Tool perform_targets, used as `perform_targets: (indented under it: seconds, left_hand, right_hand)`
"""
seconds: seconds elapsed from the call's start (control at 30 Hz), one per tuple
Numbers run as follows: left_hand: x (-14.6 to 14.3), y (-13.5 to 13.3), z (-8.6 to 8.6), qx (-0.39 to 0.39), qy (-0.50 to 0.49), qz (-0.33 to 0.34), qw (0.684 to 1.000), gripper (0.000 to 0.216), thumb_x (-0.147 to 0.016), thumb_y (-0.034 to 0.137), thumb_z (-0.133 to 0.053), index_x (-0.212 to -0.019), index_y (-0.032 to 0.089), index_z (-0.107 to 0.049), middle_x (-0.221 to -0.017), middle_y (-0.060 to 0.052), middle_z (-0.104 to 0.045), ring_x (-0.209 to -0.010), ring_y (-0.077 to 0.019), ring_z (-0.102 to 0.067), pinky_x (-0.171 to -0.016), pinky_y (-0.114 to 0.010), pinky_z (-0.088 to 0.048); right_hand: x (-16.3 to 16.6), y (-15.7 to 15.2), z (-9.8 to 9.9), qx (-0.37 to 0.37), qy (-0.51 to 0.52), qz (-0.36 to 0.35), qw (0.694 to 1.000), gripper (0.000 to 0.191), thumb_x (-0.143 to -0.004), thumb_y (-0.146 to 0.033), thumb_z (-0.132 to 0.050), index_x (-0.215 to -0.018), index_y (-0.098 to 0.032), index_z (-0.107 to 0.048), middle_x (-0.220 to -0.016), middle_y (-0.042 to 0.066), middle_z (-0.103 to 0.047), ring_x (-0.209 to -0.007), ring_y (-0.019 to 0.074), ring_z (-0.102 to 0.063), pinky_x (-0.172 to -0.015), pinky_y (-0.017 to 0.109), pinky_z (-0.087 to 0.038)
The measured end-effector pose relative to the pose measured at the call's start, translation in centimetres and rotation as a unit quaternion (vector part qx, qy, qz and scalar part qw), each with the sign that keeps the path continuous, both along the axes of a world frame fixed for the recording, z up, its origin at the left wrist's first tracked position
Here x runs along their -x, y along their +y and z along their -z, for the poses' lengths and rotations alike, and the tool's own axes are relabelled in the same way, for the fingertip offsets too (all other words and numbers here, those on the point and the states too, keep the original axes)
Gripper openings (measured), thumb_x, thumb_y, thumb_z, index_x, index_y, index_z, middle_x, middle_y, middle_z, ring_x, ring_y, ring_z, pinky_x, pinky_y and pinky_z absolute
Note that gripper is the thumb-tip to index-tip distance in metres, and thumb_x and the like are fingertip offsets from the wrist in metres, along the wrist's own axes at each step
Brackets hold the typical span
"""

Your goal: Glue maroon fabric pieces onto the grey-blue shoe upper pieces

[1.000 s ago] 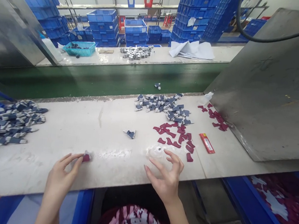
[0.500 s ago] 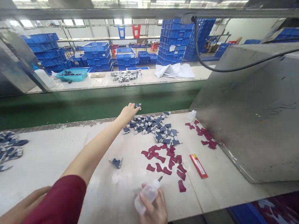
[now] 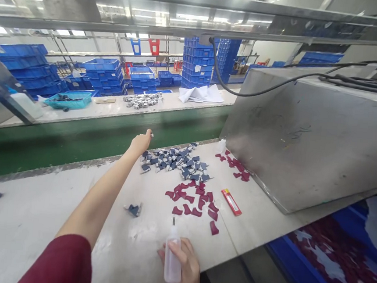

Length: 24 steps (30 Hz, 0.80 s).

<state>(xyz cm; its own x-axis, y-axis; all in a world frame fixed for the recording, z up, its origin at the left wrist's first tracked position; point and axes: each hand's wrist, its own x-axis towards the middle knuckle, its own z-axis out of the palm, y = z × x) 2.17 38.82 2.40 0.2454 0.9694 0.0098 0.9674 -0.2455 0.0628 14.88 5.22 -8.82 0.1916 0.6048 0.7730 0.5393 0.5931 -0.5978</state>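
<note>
My left hand is stretched out over the green belt, its fingers pinched. A pale bit of a small piece shows at the fingertips; most of it is hidden. Just below lies a heap of navy-and-white pieces. My right hand grips a translucent squeeze bottle near the table's front edge, with the thin dark nozzle pointing up. Maroon cut pieces are scattered above the bottle. A single navy-and-white piece lies left of it.
A red flat packet lies right of the maroon pieces. More maroon pieces border a large metal housing. A blue bin with maroon scraps stands below right. Beyond the belt are a turquoise basket and stacked blue crates.
The bottle in my right hand has turned from tilted to upright. My left hand stays over the belt, and less of its piece shows. The view has shifted right; a hand at lower left is gone.
</note>
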Motion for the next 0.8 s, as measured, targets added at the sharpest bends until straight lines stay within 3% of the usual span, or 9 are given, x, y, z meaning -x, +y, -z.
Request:
perform_targets:
  seconds: [0.1, 0.2, 0.23, 0.33, 0.43, 0.6, 0.8]
  left_hand:
    - [1.7, -5.5, -1.1, 0.014, -0.035, 0.015, 0.999, 0.038, -0.106, 0.032, -0.032, -0.139, 0.015, -0.043, -0.104, -0.015, -0.070, -0.099, -0.0303, -0.069, -0.086, -0.042, -0.052]
    - [4.0, -13.0, -1.5, 0.064, -0.076, 0.072, 0.992, 0.024, -0.102, 0.033, -0.044, -0.122, 0.026, -0.056, -0.108, -0.006, -0.069, -0.098, -0.0247, -0.068, -0.087, -0.033, -0.052]
    - [4.8, -15.7, -1.4, 0.085, -0.111, 0.118, 0.983, 0.020, -0.100, 0.031, -0.049, -0.114, 0.026, -0.061, -0.114, -0.007, -0.066, -0.101, -0.0242, -0.067, -0.090, -0.033, -0.051]
    - [6.5, -23.3, 0.1, 0.109, -0.215, 0.160, 0.957, 0.018, -0.098, 0.030, -0.051, -0.108, 0.026, -0.065, -0.115, -0.007, -0.061, -0.103, -0.0236, -0.064, -0.092, -0.034, -0.051]
    - [7.3, -28.6, 3.2, 0.107, -0.284, 0.125, 0.944, 0.018, -0.099, 0.023, -0.048, -0.110, 0.025, -0.061, -0.109, -0.006, -0.068, -0.107, -0.0237, -0.063, -0.099, -0.040, -0.046]
    - [7.2, -32.4, 8.2, 0.043, -0.284, 0.038, 0.957, 0.015, -0.095, 0.018, -0.055, -0.108, 0.023, -0.061, -0.105, -0.005, -0.073, -0.108, -0.0256, -0.062, -0.104, -0.049, -0.035]
    - [6.9, -33.1, 10.3, -0.020, -0.306, 0.014, 0.952, 0.015, -0.089, 0.017, -0.068, -0.101, 0.024, -0.062, -0.097, -0.001, -0.076, -0.112, -0.0267, -0.060, -0.100, -0.046, -0.033]
  right_hand:
    - [-0.1, -0.5, -0.4, 0.006, 0.011, 0.010, 1.000, 0.040, -0.087, -0.011, -0.067, -0.125, -0.021, -0.060, -0.077, 0.003, -0.067, -0.070, 0.0192, -0.064, -0.059, 0.032, -0.058]
    - [-0.4, -1.0, -0.1, 0.017, 0.042, 0.030, 0.999, 0.034, -0.088, -0.022, -0.068, -0.122, -0.019, -0.064, -0.078, 0.004, -0.064, -0.070, 0.0191, -0.062, -0.058, 0.032, -0.056]
    - [-0.5, -1.2, 0.1, 0.028, 0.057, 0.042, 0.997, 0.033, -0.087, -0.026, -0.069, -0.119, -0.018, -0.066, -0.077, 0.004, -0.064, -0.069, 0.0189, -0.062, -0.057, 0.032, -0.056]
    - [-0.7, -1.7, 1.1, 0.082, 0.114, 0.090, 0.986, 0.030, -0.085, -0.032, -0.071, -0.110, -0.015, -0.071, -0.080, 0.006, -0.068, -0.067, 0.0192, -0.065, -0.056, 0.031, -0.056]
    - [-0.6, -2.2, 1.8, 0.113, 0.158, 0.115, 0.974, 0.032, -0.084, -0.035, -0.072, -0.105, -0.011, -0.072, -0.089, 0.012, -0.075, -0.070, 0.0226, -0.072, -0.057, 0.031, -0.059]
    - [0.1, -2.5, 0.7, 0.127, 0.127, 0.070, 0.981, 0.021, -0.083, -0.032, -0.071, -0.093, -0.013, -0.074, -0.075, 0.008, -0.074, -0.060, 0.0201, -0.070, -0.052, 0.028, -0.057]
    - [1.4, -2.1, -0.6, 0.132, 0.070, 0.037, 0.988, 0.015, -0.084, -0.027, -0.069, -0.090, -0.014, -0.074, -0.069, 0.004, -0.071, -0.055, 0.0172, -0.068, -0.049, 0.026, -0.055]
